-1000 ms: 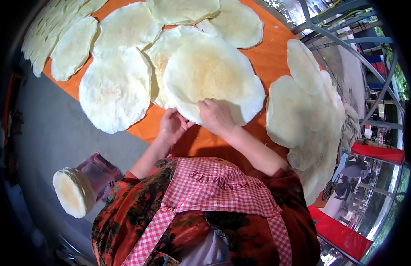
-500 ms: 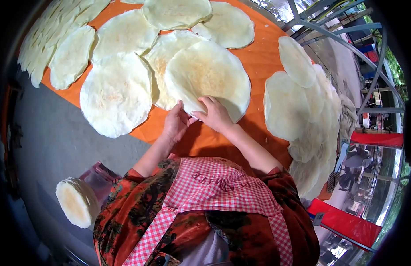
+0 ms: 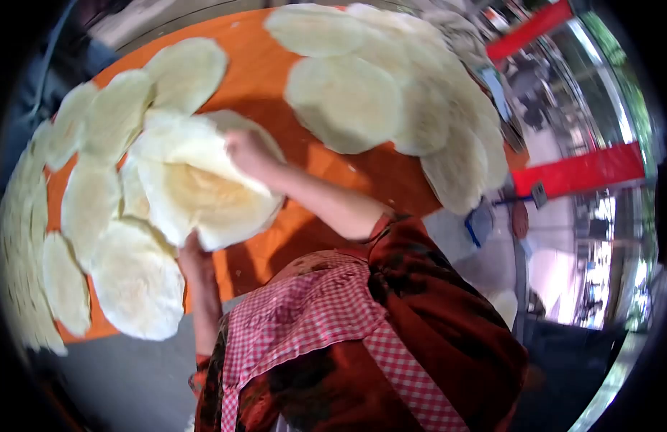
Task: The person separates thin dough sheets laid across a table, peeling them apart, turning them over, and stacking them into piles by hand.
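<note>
A large round flatbread (image 3: pixel 204 194), pale with a browned middle, lies on the orange cloth (image 3: pixel 272 119), its upper part lifted or folded over. My right hand (image 3: pixel 248 153) is closed on the fold at its upper right side; the fingers are blurred. My left hand (image 3: pixel 195 253) is at the lower left edge of the same flatbread, its fingertips hidden under the rim. Just below and left lies another pale flatbread (image 3: pixel 137 284), touching or close to it.
Overlapping flatbreads (image 3: pixel 344 104) spread over the upper right of the cloth. More rounds (image 3: pixel 186 72) lie at the upper left, with a dense row (image 3: pixel 24 245) along the far left. Red panels (image 3: pixel 582 169) and glass stand to the right.
The view has turned, shifting the cloth and breads leftward. My hands have moved apart: the right from beside the left at the near rim to the upper side, where the flatbread now looks folded.
</note>
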Available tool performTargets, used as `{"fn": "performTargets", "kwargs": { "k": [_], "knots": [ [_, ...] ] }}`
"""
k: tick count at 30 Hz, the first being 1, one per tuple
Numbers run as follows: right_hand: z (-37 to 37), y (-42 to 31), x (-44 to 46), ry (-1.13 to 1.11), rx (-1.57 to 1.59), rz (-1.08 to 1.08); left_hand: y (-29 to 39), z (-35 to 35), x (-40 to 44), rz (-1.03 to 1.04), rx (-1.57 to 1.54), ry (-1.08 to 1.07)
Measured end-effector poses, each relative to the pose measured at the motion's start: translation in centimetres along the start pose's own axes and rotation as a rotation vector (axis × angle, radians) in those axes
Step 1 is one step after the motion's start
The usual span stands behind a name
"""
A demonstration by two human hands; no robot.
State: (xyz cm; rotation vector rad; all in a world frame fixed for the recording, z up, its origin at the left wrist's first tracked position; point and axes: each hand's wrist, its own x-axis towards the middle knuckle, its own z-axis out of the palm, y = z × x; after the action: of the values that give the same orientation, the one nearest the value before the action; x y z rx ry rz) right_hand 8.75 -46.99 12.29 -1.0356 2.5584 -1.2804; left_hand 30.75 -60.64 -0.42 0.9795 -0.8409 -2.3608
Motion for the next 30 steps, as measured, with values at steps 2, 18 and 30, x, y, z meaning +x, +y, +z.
{"fn": "performTargets", "kwargs": {
  "k": [2, 18, 30],
  "knots": [
    [-7.3, 3.6, 0.0, 0.156, 0.325, 0.116, 2.4, -1.0, -1.0, -0.056, 0.03, -0.062],
    [-25.6, 30.7, -27.7, 0.591, -0.568, 0.473, 8.1, -4.8, 1.4, -0.252, 0.248, -0.049],
    [-23.5, 23.7, -26.8, 0.475, -0.944, 0.408, 8.3, -2.4, -2.3, -0.261, -0.036, -0.235]
  ]
}}
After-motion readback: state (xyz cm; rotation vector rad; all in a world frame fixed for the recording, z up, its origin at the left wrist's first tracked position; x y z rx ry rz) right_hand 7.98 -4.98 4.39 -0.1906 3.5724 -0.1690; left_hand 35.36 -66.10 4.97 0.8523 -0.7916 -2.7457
